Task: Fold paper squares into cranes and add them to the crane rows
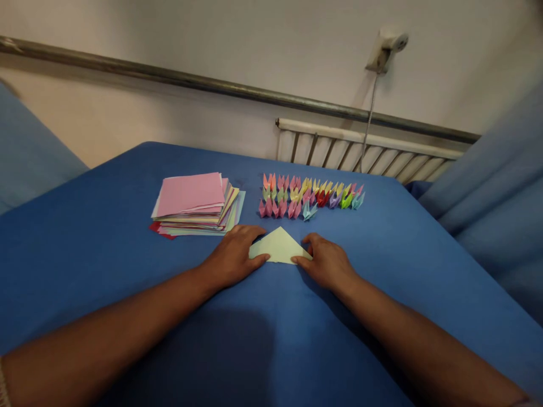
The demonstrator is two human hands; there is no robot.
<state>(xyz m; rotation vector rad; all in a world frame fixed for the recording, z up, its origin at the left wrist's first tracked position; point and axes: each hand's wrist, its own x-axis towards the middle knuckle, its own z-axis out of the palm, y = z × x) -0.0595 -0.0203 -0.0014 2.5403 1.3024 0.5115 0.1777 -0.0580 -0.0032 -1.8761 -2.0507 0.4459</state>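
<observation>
Spotting a blue-covered table (382, 243) close to a pale wall (237, 34); metal rail (212, 82) runs along it above a slatted radiator (326, 130); cord drops from a wall outlet (375, 53); blue curtain (500, 186) at right; folded pale green paper (280, 247) mid-table, nearer than the paper cranes (323, 199), right of the paper stack (190, 195); left hand (235, 254) pinching its left corner, right hand (328, 257) its right.
</observation>
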